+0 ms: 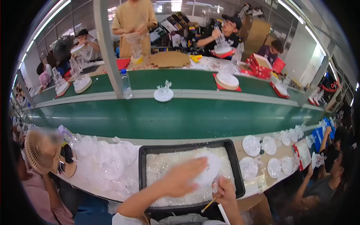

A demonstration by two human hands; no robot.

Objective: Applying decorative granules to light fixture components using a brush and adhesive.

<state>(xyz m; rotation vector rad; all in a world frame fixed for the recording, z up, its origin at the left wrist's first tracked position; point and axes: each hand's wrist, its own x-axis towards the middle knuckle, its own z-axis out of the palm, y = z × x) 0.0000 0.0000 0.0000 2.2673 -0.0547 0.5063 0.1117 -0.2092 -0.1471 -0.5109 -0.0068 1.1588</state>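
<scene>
Above the black tray point(237, 168), a round white disc point(212, 168) is held tilted, with a clear decorative piece point(215, 185) at its lower edge. My right hand point(226, 190) is closed around that clear piece. A thin yellowish stick, perhaps a brush point(208, 205), also sticks out from this hand, its tip pointing down and left. My left hand point(182, 179) reaches across with fingers stretched out, smeared by motion, over or against the disc's left side. White glittery granules point(161, 159) fill the tray under both hands.
Left of the tray lies a heap of white discs with clear pieces point(108, 161). Several finished-looking discs point(251, 145) stand to the right. Beyond runs a green conveyor point(161, 120), with a bottle point(126, 85) and a disc point(163, 94) along its divider. Co-workers sit on both sides and opposite.
</scene>
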